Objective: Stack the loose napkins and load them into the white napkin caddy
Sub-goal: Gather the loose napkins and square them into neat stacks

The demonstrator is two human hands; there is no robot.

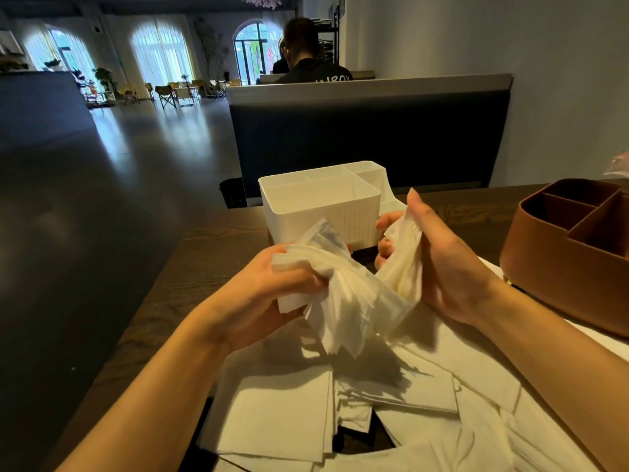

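Observation:
Both hands hold a bent bundle of white napkins in the air above the table. My left hand grips its left end, with the napkin edges fanned out past my fingers. My right hand pinches the right end between thumb and fingers. The bundle sags in the middle. Just behind it stands the white napkin caddy, with its large front compartment showing no napkins. Several loose napkins lie spread over the table below my hands.
A brown divided caddy stands at the right on the dark wooden table. The table's left edge drops to the floor. Behind the table is a dark bench back, and a person sits beyond it.

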